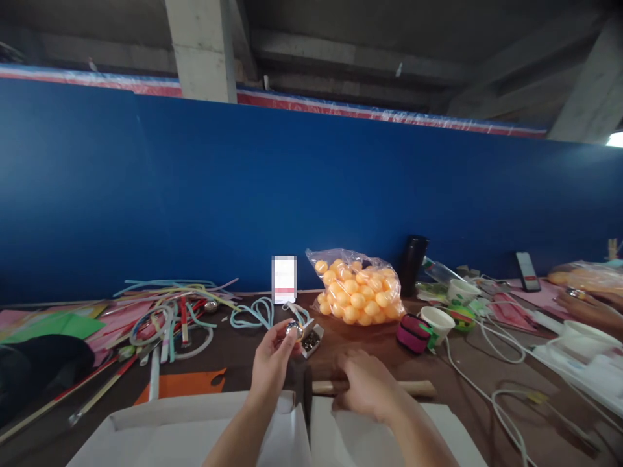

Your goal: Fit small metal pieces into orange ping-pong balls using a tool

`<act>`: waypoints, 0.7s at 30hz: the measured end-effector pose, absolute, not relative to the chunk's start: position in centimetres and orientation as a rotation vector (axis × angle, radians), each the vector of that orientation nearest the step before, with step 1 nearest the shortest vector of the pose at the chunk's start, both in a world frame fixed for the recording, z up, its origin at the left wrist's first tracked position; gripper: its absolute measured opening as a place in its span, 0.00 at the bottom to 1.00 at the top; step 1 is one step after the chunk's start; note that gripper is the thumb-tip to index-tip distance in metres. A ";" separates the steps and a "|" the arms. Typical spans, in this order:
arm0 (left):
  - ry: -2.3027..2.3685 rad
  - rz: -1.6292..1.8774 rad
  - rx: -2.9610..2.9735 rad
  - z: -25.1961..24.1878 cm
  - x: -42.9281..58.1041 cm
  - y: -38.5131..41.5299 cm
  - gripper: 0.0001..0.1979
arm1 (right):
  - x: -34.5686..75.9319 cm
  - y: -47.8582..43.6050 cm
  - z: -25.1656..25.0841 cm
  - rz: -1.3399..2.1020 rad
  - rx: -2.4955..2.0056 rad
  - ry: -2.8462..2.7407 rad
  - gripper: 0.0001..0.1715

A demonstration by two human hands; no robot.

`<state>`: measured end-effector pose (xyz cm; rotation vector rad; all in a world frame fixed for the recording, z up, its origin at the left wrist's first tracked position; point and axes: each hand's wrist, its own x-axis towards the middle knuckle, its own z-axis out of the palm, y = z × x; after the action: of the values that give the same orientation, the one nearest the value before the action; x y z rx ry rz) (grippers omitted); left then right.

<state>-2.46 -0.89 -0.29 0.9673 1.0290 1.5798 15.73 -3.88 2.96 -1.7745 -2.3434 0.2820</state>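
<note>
My left hand [275, 360] is closed, thumb and fingers pinching a shiny round metal piece [294, 330] over the table. Just to its right, a small open box [317, 329] holds small dark metallic pieces. My right hand [367, 383] is smeared by motion and lies over the wooden handle of a hammer [418, 388]; whether its fingers grip the handle cannot be made out. The hammer's dark head [307, 392] points left, between two white boxes: the left box [195, 441] and the right box [452, 428].
A clear bag of orange balls [357, 295] stands behind, near a black bottle [415, 263] and a phone [284, 280]. A purple pouch [413, 333], paper cups [437, 322] and white cables [487, 389] lie right. Tubes and sticks [170, 318] clutter the left. Another person's hand [591, 311] shows far right.
</note>
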 end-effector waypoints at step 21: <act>0.843 1.712 0.575 -1.0 -3.4 0.1 0.17 | 17.1 -3.8 2.8 0.455 -1.510 -2.093 0.10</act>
<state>-3.42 0.10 -0.96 0.5747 0.8426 1.7123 17.10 -3.77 2.84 -1.5096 -2.0930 0.4551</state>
